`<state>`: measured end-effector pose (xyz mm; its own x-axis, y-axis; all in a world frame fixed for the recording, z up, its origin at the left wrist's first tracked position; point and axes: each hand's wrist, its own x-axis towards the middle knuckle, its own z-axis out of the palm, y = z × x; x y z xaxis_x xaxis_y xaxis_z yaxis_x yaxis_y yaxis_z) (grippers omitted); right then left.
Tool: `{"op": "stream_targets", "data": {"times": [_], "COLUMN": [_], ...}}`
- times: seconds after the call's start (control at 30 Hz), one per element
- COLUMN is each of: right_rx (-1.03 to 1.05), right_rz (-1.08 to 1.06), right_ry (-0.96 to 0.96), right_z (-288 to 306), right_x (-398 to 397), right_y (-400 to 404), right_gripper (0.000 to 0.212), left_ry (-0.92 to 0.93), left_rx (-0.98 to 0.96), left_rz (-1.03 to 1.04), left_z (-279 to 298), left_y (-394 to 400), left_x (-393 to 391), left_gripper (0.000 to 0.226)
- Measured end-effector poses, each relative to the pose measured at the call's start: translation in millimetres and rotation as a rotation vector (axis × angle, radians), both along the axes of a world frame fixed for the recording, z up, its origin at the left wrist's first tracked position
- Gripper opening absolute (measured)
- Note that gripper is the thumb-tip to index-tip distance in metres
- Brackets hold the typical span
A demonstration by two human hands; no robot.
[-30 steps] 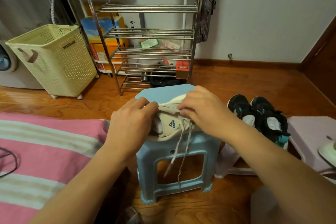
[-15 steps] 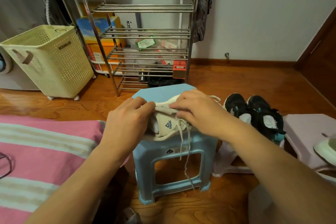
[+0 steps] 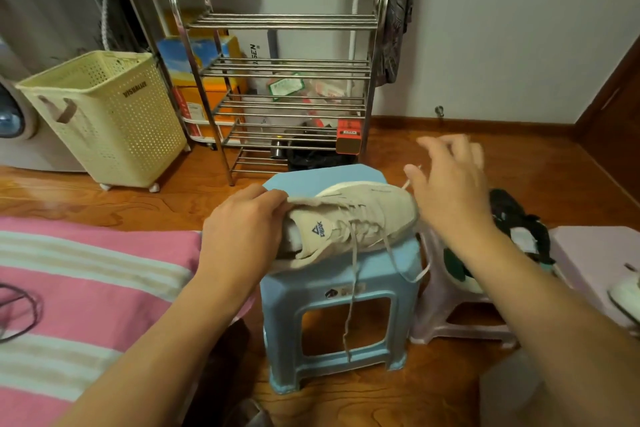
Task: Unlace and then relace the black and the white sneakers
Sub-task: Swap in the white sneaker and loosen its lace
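Note:
A white sneaker [image 3: 360, 215] lies on its side on the blue plastic stool [image 3: 346, 291], toe pointing right. Its loose lace [image 3: 352, 288] hangs down over the stool's front. My left hand [image 3: 242, 229] grips the sneaker's heel collar. My right hand [image 3: 450, 191] hovers just past the toe with fingers spread and motion-blurred; a lace end shows beside its thumb. The black sneakers [image 3: 519, 222] sit on a lilac stool [image 3: 446, 319] to the right, partly hidden by my right forearm. A second white sneaker [image 3: 623, 295] peeks in at the right edge.
A metal shoe rack [image 3: 287, 80] stands behind the stool, a cream laundry basket [image 3: 104, 114] to its left. A pink striped cloth [image 3: 86, 288] covers the near left. Another pale stool [image 3: 595, 253] stands at the far right on the wooden floor.
My right hand has left the sneaker's laces and swung up to the right, fingers spreading. The sneaker's upper is now uncovered, and the lace trails lower.

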<state>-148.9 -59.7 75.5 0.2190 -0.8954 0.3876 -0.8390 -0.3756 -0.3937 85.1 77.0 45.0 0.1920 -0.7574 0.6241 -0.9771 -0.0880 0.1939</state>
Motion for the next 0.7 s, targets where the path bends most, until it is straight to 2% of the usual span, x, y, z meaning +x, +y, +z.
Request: {"op": "stream_targets", "data": {"times": [0.07, 0.13, 0.23, 0.33, 0.4, 0.43, 0.53, 0.7], "right_rx": [0.016, 0.163, 0.195, 0.261, 0.433, 0.565, 0.940, 1.118], "right_rz": [0.214, 0.342, 0.318, 0.240, 0.168, 0.144, 0.179, 0.397], "right_ry": [-0.045, -0.136, -0.136, -0.221, -0.339, -0.420, -0.610, -0.609], "right_z": [-3.1, -7.9, -11.8, -11.5, -12.3, -11.9, -3.5, 5.8], "right_x": [18.3, 32.6, 44.2, 50.8, 57.6, 59.4, 55.3, 41.4], "right_y": [25.6, 42.9, 53.1, 63.4, 69.4, 69.7, 61.8, 56.9], "right_gripper": [0.015, 0.017, 0.024, 0.016, 0.010, 0.014, 0.016, 0.024], "left_ry": [0.031, 0.040, -0.065, -0.167, -0.193, -0.216, -0.276, -0.145], "left_rx": [-0.007, -0.035, -0.072, -0.081, -0.069, -0.061, -0.051, 0.010], "left_rz": [0.037, 0.034, 0.023, 0.053, 0.057, 0.053, 0.048, 0.093], "left_z": [0.1, 1.4, 3.8, 7.5, 10.0, 10.3, 9.4, 6.4], "left_y": [0.7, 2.3, 7.4, 13.3, 14.7, 14.5, 12.8, 5.2], "left_x": [-0.2, -5.4, -15.6, -17.9, -18.2, -18.3, -12.5, 2.7], "left_gripper": [0.012, 0.012, 0.012, 0.010, 0.013, 0.013, 0.015, 0.018]}}
